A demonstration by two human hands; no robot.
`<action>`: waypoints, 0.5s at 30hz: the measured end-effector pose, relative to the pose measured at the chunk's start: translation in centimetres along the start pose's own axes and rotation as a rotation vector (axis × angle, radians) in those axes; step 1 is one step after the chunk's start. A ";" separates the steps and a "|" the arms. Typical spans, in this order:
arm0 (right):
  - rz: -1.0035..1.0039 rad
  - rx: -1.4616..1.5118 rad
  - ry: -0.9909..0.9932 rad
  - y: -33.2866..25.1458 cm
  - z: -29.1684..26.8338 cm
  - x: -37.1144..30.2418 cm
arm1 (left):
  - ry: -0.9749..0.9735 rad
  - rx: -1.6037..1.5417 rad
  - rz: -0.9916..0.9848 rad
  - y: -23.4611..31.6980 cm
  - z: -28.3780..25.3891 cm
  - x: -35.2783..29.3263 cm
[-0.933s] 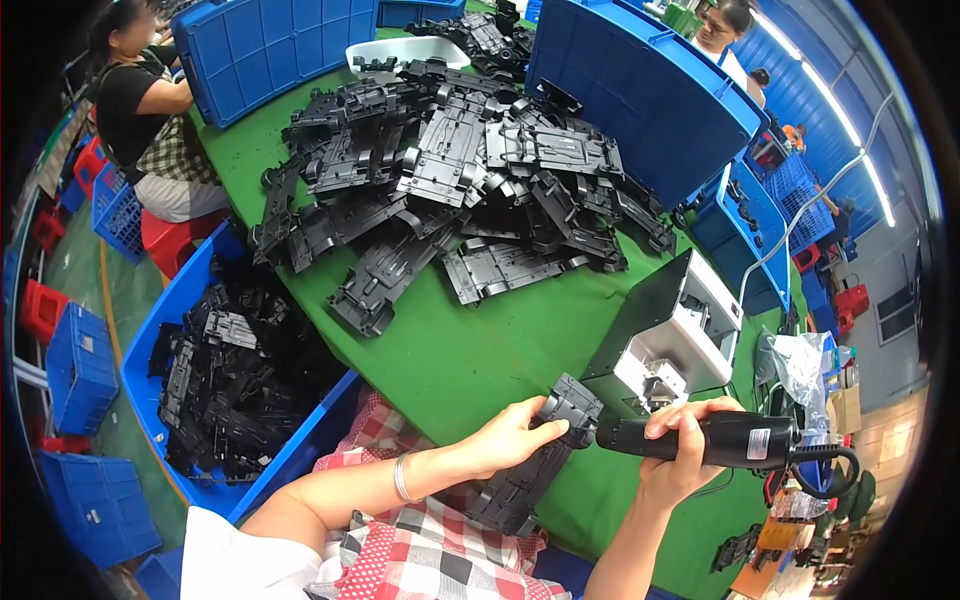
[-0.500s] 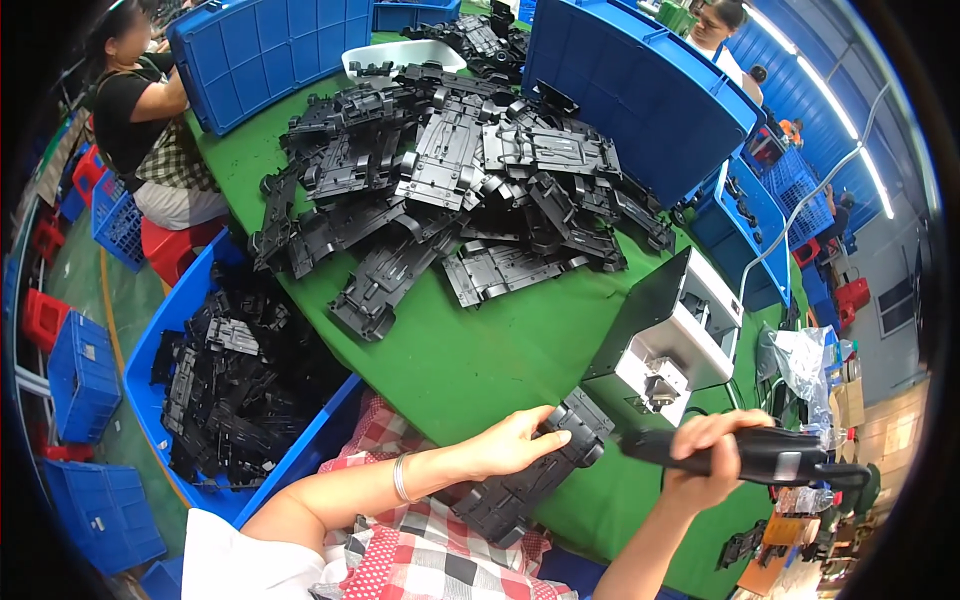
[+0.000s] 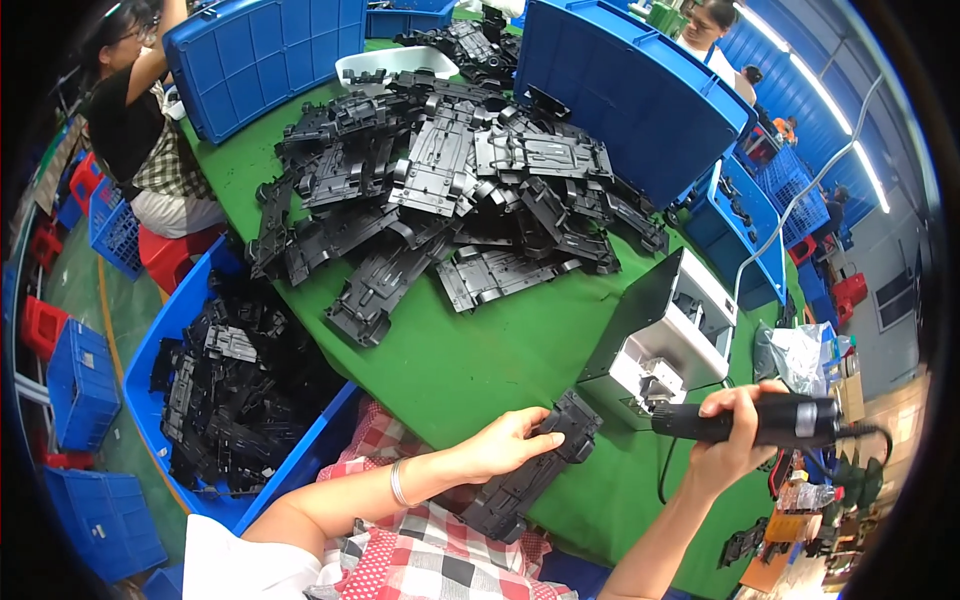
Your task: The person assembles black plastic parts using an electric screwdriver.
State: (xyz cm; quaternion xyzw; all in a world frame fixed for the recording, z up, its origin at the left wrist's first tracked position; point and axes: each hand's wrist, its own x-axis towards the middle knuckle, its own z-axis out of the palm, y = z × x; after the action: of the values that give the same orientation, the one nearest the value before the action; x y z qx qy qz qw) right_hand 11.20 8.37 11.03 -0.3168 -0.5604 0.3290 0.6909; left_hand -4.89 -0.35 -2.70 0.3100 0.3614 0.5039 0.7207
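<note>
- The black chassis part (image 3: 532,478) slants across the near edge of the green table (image 3: 480,365), its upper end pinched by the left hand (image 3: 512,440).
- The right hand (image 3: 733,435), wrapped round a black power driver (image 3: 682,423), has moved its tip off the part, beside the silver-fronted machine (image 3: 655,335); driving seems paused.

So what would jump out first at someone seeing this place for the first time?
Probably the large heap of black parts on the green table, above the picture's middle. Nearer the person, the left hand holds a similar black piece, while the right hand grips a black corded tool. At the left, a blue bin holds more.
</note>
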 end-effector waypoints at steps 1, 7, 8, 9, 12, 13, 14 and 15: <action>-0.045 0.040 0.041 -0.3 0.1 -0.1 | 0.001 -0.001 -0.004 0.1 0.0 0.0; -0.087 -0.111 -0.018 0.8 1.7 0.8 | -0.034 0.023 -0.037 0.8 -0.2 -0.1; -0.018 -0.085 -0.008 0.8 1.5 1.3 | -0.035 0.001 -0.041 0.8 -0.4 0.1; 0.052 -0.059 0.002 0.9 1.2 1.7 | -0.035 -0.021 -0.045 0.7 -0.4 0.2; 0.185 0.124 0.016 0.9 0.6 0.5 | -0.013 0.006 -0.020 0.7 -0.2 -0.1; 0.184 0.164 0.010 1.1 0.7 -0.1 | -0.005 0.003 -0.019 0.7 -0.3 0.1; 0.185 0.202 0.027 0.7 0.9 -0.9 | -0.023 -0.011 -0.033 0.8 -0.1 0.1; 0.185 0.240 0.045 0.4 1.1 -1.7 | -0.041 -0.025 -0.048 0.8 0.0 0.1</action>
State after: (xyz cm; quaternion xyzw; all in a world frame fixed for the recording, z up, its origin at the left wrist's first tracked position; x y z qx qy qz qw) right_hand 9.81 7.31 9.98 -0.2895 -0.4700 0.4486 0.7029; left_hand -5.24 0.02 -2.06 0.3026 0.3476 0.4842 0.7437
